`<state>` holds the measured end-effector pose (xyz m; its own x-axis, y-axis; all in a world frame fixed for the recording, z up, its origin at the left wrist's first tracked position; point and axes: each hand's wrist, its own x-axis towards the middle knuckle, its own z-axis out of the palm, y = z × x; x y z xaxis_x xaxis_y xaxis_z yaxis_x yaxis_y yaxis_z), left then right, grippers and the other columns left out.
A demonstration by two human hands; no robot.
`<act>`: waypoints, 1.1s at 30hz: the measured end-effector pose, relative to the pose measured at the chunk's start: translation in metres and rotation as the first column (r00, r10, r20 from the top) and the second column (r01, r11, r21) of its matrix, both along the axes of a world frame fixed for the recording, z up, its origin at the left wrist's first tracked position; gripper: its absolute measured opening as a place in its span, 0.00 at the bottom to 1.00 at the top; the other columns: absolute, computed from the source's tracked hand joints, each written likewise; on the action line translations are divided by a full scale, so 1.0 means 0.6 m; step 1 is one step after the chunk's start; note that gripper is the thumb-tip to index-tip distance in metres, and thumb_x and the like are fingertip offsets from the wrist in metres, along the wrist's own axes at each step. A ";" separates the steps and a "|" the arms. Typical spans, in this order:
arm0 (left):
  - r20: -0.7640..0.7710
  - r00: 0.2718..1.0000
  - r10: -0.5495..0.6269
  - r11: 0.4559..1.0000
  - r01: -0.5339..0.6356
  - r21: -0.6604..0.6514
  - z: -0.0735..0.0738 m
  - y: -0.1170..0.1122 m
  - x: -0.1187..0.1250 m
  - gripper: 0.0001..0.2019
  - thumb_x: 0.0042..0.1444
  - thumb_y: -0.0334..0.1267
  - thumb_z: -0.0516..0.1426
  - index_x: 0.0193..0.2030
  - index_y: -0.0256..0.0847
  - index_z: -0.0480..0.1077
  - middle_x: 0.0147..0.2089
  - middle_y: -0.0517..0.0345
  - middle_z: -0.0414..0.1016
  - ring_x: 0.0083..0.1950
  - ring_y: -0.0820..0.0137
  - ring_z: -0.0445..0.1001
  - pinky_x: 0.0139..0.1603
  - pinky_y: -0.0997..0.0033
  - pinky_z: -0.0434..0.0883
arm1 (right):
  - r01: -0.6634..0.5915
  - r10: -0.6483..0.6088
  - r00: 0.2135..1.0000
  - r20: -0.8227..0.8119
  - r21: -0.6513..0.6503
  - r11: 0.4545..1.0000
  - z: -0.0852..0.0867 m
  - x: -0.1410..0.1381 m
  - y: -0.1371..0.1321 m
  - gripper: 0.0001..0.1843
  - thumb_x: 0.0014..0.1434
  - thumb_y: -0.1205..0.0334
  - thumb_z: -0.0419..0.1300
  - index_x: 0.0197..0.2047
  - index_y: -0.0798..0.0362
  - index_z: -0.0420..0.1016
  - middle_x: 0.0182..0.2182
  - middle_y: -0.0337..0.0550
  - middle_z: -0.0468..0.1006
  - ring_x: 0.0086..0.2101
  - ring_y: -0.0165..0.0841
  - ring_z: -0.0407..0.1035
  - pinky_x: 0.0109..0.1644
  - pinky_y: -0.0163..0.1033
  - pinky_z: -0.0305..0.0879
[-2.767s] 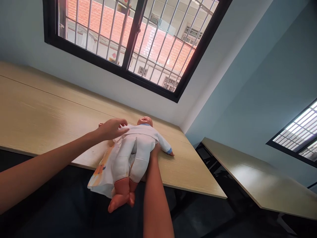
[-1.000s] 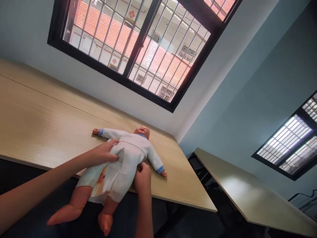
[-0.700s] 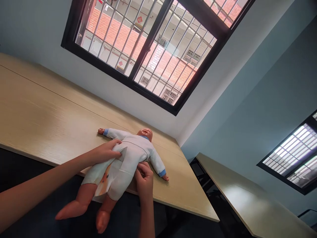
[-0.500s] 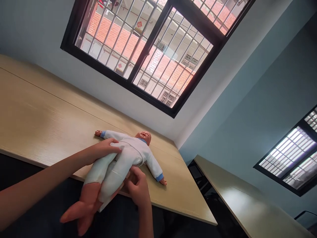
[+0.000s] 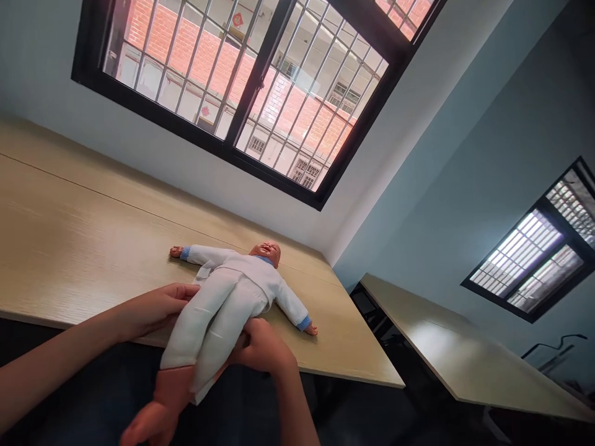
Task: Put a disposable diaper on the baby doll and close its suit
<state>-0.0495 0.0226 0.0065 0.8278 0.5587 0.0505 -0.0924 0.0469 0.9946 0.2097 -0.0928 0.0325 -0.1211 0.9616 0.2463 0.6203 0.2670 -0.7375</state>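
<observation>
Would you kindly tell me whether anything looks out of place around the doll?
Nothing looks spilled or damaged. Only the doll looks slightly askew: its lower legs jut past the near edge of the table, so the tabletop does not support them.

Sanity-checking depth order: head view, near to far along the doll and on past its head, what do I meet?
Doll's foot → white trousers → white top → doll's head → barred window → brick building outside.
</observation>
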 end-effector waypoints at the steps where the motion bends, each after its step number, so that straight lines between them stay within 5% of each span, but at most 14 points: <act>1: -0.042 0.999 0.000 0.988 0.006 0.153 0.009 0.000 -0.003 0.25 0.62 0.43 0.65 0.67 0.48 0.76 0.59 0.55 0.84 0.63 0.49 0.78 0.67 0.55 0.75 | -0.027 0.028 0.999 0.021 -0.052 0.998 -0.002 0.002 0.000 0.08 0.42 0.64 0.74 0.30 0.49 0.85 0.24 0.36 0.79 0.27 0.34 0.69 0.30 0.38 0.61; 5: -0.195 0.975 0.107 0.754 0.048 0.655 0.026 0.004 -0.008 0.18 0.68 0.46 0.62 0.63 0.56 0.80 0.71 0.56 0.74 0.69 0.50 0.71 0.71 0.59 0.70 | -0.067 0.076 0.995 0.062 -0.131 0.989 -0.013 0.009 -0.007 0.02 0.48 0.65 0.69 0.29 0.50 0.82 0.22 0.35 0.73 0.25 0.30 0.63 0.27 0.35 0.55; 9: -0.257 0.959 0.117 0.626 0.129 0.769 0.020 0.004 0.004 0.15 0.64 0.49 0.66 0.56 0.60 0.84 0.74 0.60 0.71 0.75 0.48 0.63 0.77 0.57 0.62 | -0.086 0.087 0.995 0.049 -0.014 0.996 -0.013 0.010 -0.025 0.06 0.49 0.70 0.65 0.30 0.51 0.83 0.28 0.37 0.76 0.28 0.29 0.65 0.28 0.32 0.59; 12: -0.230 0.966 0.114 0.632 0.108 0.767 0.017 0.003 0.015 0.15 0.63 0.46 0.65 0.56 0.63 0.84 0.74 0.64 0.71 0.74 0.49 0.66 0.74 0.58 0.67 | -0.136 0.137 0.989 -0.049 0.024 0.990 -0.010 0.012 -0.042 0.10 0.52 0.69 0.66 0.37 0.50 0.88 0.42 0.41 0.82 0.36 0.34 0.74 0.36 0.33 0.69; 15: -0.234 0.965 0.123 0.664 0.095 0.742 0.014 0.004 0.018 0.16 0.64 0.46 0.63 0.58 0.64 0.83 0.75 0.67 0.70 0.73 0.53 0.68 0.72 0.64 0.69 | -0.117 0.118 0.983 -0.138 0.017 0.993 -0.015 0.020 -0.057 0.02 0.51 0.63 0.72 0.30 0.51 0.85 0.42 0.42 0.82 0.36 0.35 0.75 0.36 0.35 0.70; 21: -0.286 0.950 0.122 0.690 0.126 0.713 0.001 0.008 0.002 0.12 0.66 0.48 0.61 0.52 0.58 0.86 0.75 0.66 0.69 0.75 0.52 0.65 0.73 0.68 0.67 | 0.032 -0.029 0.999 -0.039 0.065 0.997 -0.030 0.044 -0.089 0.18 0.55 0.65 0.73 0.19 0.51 0.72 0.44 0.42 0.83 0.48 0.42 0.74 0.54 0.45 0.67; 29: -0.308 0.946 0.099 0.679 0.162 0.716 0.022 -0.011 -0.003 0.13 0.69 0.44 0.58 0.42 0.52 0.86 0.71 0.64 0.73 0.65 0.55 0.75 0.64 0.71 0.73 | 0.152 -0.145 0.987 -0.064 0.111 0.982 -0.057 0.036 -0.088 0.14 0.57 0.66 0.73 0.25 0.51 0.74 0.41 0.42 0.84 0.48 0.42 0.73 0.53 0.44 0.63; 33: -0.269 0.949 0.162 0.697 0.083 0.712 0.027 -0.023 0.002 0.16 0.67 0.43 0.58 0.32 0.47 0.84 0.64 0.57 0.79 0.60 0.52 0.78 0.56 0.67 0.78 | 0.271 -0.264 0.962 -0.062 0.151 0.951 -0.075 0.024 -0.079 0.17 0.60 0.65 0.69 0.24 0.50 0.69 0.36 0.44 0.83 0.43 0.43 0.72 0.48 0.45 0.63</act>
<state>-0.0484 0.0089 0.0224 0.8475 0.4885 0.2078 0.2176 -0.6766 0.7034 0.2242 -0.1403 -0.0127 0.1487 0.9061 0.3960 0.6554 0.2095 -0.7256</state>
